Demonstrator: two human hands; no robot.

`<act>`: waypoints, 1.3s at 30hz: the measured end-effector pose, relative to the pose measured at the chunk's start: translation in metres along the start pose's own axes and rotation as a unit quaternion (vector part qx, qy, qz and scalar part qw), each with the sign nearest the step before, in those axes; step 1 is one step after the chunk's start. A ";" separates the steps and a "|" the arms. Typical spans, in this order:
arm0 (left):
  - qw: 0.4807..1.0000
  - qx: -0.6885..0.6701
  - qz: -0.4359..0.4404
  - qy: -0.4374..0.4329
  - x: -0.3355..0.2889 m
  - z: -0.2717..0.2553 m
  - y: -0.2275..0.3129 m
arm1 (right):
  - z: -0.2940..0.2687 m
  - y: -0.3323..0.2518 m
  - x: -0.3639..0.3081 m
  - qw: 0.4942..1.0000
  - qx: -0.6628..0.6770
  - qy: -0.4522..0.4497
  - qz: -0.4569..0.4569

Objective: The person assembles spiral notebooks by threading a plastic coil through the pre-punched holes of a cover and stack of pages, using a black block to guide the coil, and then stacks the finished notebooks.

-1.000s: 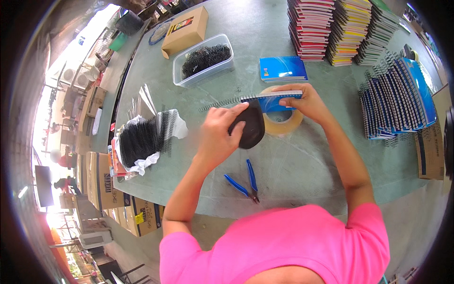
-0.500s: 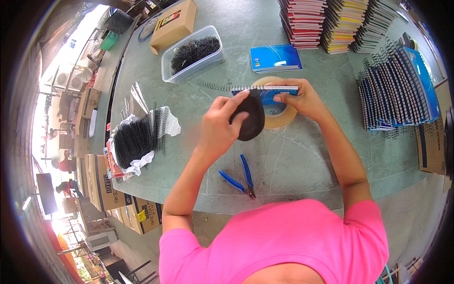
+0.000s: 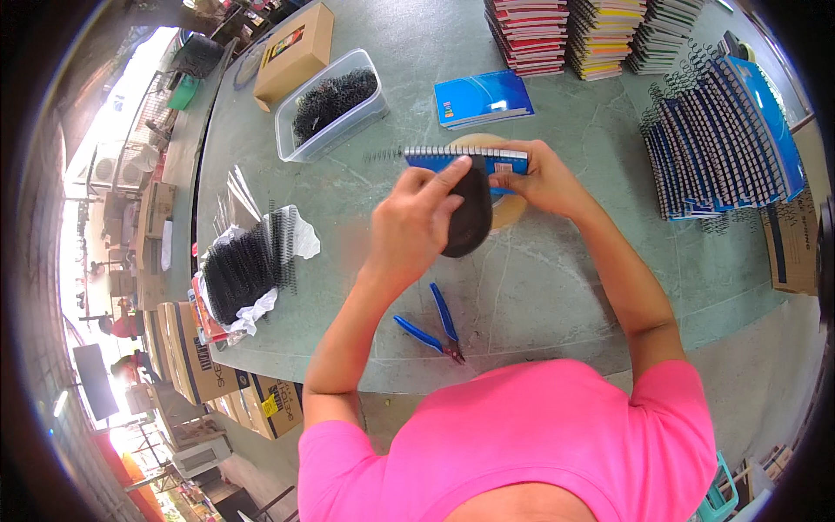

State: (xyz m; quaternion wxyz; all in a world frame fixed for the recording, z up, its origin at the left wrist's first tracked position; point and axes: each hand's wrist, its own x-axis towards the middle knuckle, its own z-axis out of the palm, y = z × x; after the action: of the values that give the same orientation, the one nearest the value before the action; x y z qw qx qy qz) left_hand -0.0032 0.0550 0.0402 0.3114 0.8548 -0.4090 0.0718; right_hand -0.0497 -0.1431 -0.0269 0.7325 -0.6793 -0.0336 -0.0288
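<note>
In my right hand (image 3: 544,178) is a small blue notebook (image 3: 506,163), gripped at its right end with its punched edge facing up and away from me. A thin black spiral coil (image 3: 383,157) runs along that edge, and its loose end sticks out past the left corner. My left hand (image 3: 413,209) holds a black, rounded, pad-like piece (image 3: 470,217) against the notebook's front, index finger near the coiled edge. What the pad is cannot be told. Behind the notebook lies a tan ring-shaped roll (image 3: 509,213), partly hidden. Blue-handled cutters (image 3: 439,326) rest, handles apart, nearer me.
Farther back lie a blue notebook stack (image 3: 483,97) and a clear bin (image 3: 335,104) of black coils. More coils (image 3: 243,270) sit in wrapping at left. Bound notebooks (image 3: 722,148) stand at right, tall notebook stacks (image 3: 526,39) at the back, a cardboard box (image 3: 294,52) far left.
Less of the coil sticks out at the notebook's left end, and more of it lies along the edge. The black pad has shifted rightward along the notebook. The whole view has moved slightly.
</note>
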 end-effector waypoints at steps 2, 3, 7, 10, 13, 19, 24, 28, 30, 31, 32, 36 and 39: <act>0.996 -0.056 0.012 0.064 0.004 0.000 0.004 | -0.004 -0.002 -0.001 0.999 -0.047 -0.018 0.006; 0.982 -0.110 0.014 0.153 0.014 -0.008 0.009 | -0.004 0.000 -0.003 0.997 -0.067 -0.025 0.012; 0.998 -0.042 0.005 -0.049 0.008 0.000 0.009 | -0.001 -0.005 -0.006 0.998 -0.062 -0.026 0.015; 0.986 -0.115 -0.016 0.123 0.020 -0.001 0.015 | -0.003 0.007 -0.006 0.997 -0.069 -0.023 0.001; 0.995 -0.067 -0.030 -0.065 0.011 0.004 0.011 | -0.003 0.004 -0.004 0.999 -0.042 -0.017 0.014; 0.981 -0.112 0.004 -0.155 -0.041 0.036 0.006 | 0.001 -0.001 -0.004 0.999 0.035 0.005 -0.009; 0.987 -0.003 0.151 0.060 0.017 0.029 0.029 | -0.003 0.004 -0.007 0.997 -0.049 0.014 -0.051; 0.986 -0.043 0.141 -0.084 0.035 0.039 0.014 | -0.010 0.004 -0.010 0.994 -0.096 0.037 -0.031; 0.983 -0.065 0.118 -0.122 0.036 0.035 0.011 | -0.015 -0.002 -0.012 0.984 -0.175 0.022 0.022; 0.983 -0.071 0.140 -0.098 0.038 0.037 0.013 | -0.017 -0.003 -0.013 0.976 -0.212 0.013 0.049; 0.981 -0.078 0.160 -0.074 0.041 0.040 0.015 | -0.019 0.000 -0.011 0.978 -0.206 0.026 0.019; 0.981 -0.083 0.165 -0.054 0.040 0.056 0.017 | -0.021 0.015 -0.015 0.971 -0.229 0.050 -0.035; 0.983 -0.089 0.160 -0.026 0.035 0.058 0.018 | -0.017 0.002 -0.016 0.965 -0.260 0.041 -0.005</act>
State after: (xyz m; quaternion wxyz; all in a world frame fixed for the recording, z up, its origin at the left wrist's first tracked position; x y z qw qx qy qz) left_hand -0.0009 -0.0106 0.0155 0.3596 0.7491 -0.5530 0.0614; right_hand -0.0658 -0.1598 -0.0312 0.5316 -0.8442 0.0016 -0.0683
